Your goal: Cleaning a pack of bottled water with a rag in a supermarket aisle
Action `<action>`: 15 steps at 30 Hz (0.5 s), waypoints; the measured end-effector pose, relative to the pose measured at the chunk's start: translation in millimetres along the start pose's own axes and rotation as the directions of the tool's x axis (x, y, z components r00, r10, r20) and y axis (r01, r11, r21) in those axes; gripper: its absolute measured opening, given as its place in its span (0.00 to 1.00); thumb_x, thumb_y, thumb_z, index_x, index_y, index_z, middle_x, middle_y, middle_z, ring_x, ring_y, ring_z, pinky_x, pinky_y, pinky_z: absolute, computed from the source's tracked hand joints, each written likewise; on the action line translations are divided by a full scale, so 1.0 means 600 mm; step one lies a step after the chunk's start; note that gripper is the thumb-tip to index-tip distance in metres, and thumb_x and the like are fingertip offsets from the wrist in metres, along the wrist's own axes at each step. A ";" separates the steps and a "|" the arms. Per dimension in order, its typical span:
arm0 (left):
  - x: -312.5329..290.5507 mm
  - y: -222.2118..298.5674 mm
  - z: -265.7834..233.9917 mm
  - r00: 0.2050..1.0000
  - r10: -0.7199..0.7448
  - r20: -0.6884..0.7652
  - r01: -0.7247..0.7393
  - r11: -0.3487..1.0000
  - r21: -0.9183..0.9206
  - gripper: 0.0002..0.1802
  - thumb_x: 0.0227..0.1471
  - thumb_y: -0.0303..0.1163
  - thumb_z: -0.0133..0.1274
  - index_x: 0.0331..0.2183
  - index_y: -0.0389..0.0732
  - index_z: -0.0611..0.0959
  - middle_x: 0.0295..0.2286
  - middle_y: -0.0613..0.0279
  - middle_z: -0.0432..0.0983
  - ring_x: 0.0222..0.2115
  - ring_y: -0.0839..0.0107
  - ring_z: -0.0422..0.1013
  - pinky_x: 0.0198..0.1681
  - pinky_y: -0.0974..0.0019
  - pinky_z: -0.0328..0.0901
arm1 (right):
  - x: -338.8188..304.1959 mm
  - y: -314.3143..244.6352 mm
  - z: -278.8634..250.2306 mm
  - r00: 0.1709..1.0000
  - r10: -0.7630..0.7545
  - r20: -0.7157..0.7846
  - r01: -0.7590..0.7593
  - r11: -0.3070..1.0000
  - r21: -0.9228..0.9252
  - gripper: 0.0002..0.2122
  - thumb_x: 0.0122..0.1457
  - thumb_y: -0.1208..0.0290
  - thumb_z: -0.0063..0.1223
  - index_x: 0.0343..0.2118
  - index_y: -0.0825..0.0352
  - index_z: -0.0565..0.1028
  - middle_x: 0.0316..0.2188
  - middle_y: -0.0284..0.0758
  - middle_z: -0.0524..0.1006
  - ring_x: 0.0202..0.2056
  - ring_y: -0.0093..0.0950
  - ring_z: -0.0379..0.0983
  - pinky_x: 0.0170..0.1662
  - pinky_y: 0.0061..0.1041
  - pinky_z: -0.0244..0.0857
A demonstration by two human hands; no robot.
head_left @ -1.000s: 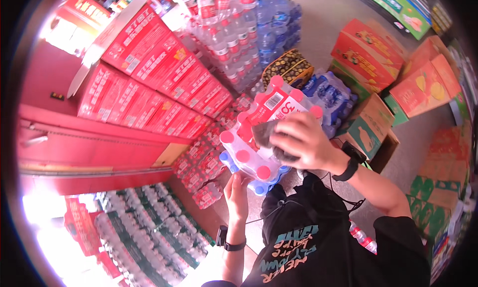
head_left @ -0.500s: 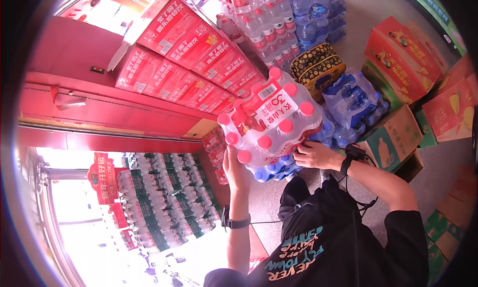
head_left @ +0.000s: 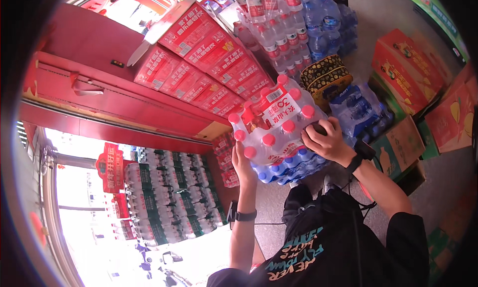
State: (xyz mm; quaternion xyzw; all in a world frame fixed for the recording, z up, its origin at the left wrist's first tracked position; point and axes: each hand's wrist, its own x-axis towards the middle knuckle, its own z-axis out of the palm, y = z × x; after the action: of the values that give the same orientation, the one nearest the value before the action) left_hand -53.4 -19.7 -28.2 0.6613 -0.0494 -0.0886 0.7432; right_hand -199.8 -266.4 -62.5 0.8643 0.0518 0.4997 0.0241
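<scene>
A shrink-wrapped pack of red-capped water bottles (head_left: 264, 119) sits over a layer of blue-capped bottles (head_left: 294, 166) in front of me. My left hand (head_left: 242, 163) presses along the pack's left side, fingers pointing up and away. At the right side my right hand (head_left: 326, 142) has its fingers curled in against the wrap near the caps. A dark patch shows between thumb and fingers; what it is I cannot make out. The undersides of both packs are hidden.
Red drink cartons (head_left: 209, 58) are stacked at the far left. Behind stand more red-labelled bottle packs (head_left: 281, 36) and blue water packs (head_left: 321, 23). A patterned yellow-black bag (head_left: 326, 77), a blue-wrapped pack (head_left: 356, 108) and cardboard boxes (head_left: 398, 143) lie to the right. Green-banded bottle packs (head_left: 174, 197) stand left.
My right hand has moved from the pack's near edge up to its right side, fingers now curled. More of the blue-capped bottles shows below the pack. The whole view has shifted slightly.
</scene>
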 end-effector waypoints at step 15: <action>0.007 -0.032 -0.009 1.000 0.003 -0.019 -0.003 1.000 -0.013 0.27 0.69 0.56 0.50 0.48 0.40 0.82 0.34 0.68 0.79 0.30 0.78 0.75 0.30 0.71 0.67 | 0.008 0.024 -0.018 0.979 0.198 -0.038 -0.194 0.977 0.089 0.15 0.48 0.70 0.64 0.41 0.55 0.80 0.46 0.30 0.74 0.46 0.39 0.68 0.48 0.47 0.63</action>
State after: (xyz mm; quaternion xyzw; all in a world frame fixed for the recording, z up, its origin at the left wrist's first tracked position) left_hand -49.6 -17.4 -48.0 0.6571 -0.0428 -0.0815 0.7481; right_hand -206.0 -280.3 -51.6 0.8535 -0.0121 0.5170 -0.0635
